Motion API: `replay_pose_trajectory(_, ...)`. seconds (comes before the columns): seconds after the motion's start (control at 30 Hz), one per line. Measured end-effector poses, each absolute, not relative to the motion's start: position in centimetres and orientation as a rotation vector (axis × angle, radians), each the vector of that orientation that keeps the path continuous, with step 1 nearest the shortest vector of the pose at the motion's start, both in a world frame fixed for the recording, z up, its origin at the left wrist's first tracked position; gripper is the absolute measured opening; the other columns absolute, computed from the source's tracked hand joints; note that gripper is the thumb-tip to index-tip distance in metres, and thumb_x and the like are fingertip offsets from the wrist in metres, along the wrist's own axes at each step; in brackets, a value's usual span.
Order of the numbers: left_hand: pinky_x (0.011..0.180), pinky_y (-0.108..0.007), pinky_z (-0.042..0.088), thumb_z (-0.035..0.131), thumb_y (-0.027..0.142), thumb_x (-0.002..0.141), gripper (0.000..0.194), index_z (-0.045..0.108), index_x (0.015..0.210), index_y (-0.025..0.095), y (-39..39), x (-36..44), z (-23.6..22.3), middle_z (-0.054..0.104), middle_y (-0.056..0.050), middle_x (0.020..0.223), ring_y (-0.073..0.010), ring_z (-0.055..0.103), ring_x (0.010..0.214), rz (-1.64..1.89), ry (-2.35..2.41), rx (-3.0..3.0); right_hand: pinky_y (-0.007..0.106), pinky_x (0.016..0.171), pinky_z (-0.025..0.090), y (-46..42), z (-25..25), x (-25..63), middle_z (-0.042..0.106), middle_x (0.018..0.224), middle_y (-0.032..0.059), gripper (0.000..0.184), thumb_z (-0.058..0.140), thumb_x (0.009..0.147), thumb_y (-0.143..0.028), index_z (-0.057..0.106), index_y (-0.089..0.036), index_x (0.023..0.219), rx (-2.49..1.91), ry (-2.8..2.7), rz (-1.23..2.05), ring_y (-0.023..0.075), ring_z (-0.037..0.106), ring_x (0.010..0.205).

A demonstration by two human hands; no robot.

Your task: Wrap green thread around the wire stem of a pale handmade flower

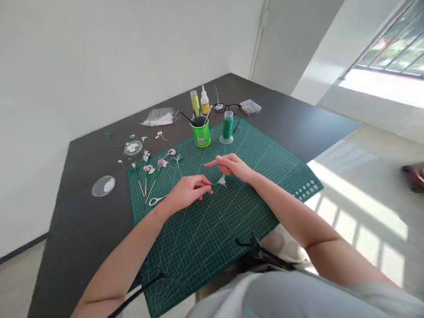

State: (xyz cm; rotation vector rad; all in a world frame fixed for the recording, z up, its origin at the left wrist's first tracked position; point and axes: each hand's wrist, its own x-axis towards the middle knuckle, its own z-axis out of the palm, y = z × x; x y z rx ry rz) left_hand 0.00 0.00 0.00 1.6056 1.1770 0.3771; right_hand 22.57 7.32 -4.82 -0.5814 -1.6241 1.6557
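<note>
My left hand hovers over the green cutting mat, its fingers pinched on the green stem end of a small pale paper flower. My right hand is just beyond it, fingers curled around the flower's head, index finger pointing left. Both hands meet at this small piece near the middle of the mat. To the left of my left hand lie small scissors and several finished pink flowers on sticks.
A green can with tools, a green spool, glue bottles, glasses, a small clear box and a plastic bag stand at the back. Clear dishes lie left on the dark table. The table edge drops off at right.
</note>
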Motion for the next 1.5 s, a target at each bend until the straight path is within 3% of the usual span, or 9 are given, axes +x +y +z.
replay_pose_trajectory(0.27,0.068,-0.029,0.052,0.064,0.045,0.098,0.028,0.07,0.101,0.018,0.2,-0.5,-0.2,0.084,-0.008,0.101,-0.0135,0.063,0.066,0.363,1.17,1.593,0.028,0.047,0.015,7.2,-4.7,22.0,0.024,0.049,-0.0121,0.064,0.057,0.102,-0.065,0.081,-0.006,0.106,-0.555,-1.642,1.657,0.007,0.016,0.047)
replay_pose_trajectory(0.5,0.058,-0.027,0.043,0.061,0.042,0.098,0.023,0.067,0.097,0.019,0.1,-0.1,-0.4,0.084,-0.007,0.095,-0.0132,0.058,0.061,0.376,1.169,1.63,0.028,0.047,0.016,7.0,-4.6,22.3,0.026,0.051,-0.0118,0.068,0.055,0.104,-0.064,0.079,-0.002,0.119,-0.557,-1.693,1.634,0.0076,0.018,0.048)
replay_pose_trajectory(0.73,0.064,-0.027,0.046,0.062,0.039,0.101,0.021,0.069,0.1,0.02,-0.5,-0.1,0.1,0.084,-0.006,0.098,-0.0149,0.065,0.07,0.424,1.174,1.68,0.027,0.047,0.017,6.8,-4.6,22.6,0.027,0.052,-0.0115,0.067,0.052,0.106,-0.062,0.077,-0.003,0.124,-0.595,-1.713,1.615,0.0079,0.019,0.049)
replay_pose_trajectory(1.07,0.061,-0.028,0.045,0.06,0.043,0.103,0.025,0.071,0.1,0.02,-1.0,-0.1,1.1,0.084,-0.005,0.1,-0.0128,0.057,0.062,0.381,1.209,1.653,0.028,0.049,0.016,6.5,-4.4,22.5,0.026,0.052,-0.0113,0.074,0.051,0.105,-0.066,0.075,-0.001,0.129,-0.575,-1.718,1.611,0.0082,0.019,0.05)
replay_pose_trajectory(1.5,0.07,-0.029,0.053,0.068,0.044,0.1,0.024,0.076,0.1,0.022,-1.3,-0.8,0.6,0.083,-0.004,0.098,-0.017,0.071,0.076,0.448,1.23,1.71,0.028,0.048,0.016,6.2,-3.9,22.1,0.026,0.051,-0.0124,0.071,0.05,0.106,-0.063,0.074,0.0,0.125,-0.539,-1.7,1.643,0.008,0.017,0.048)
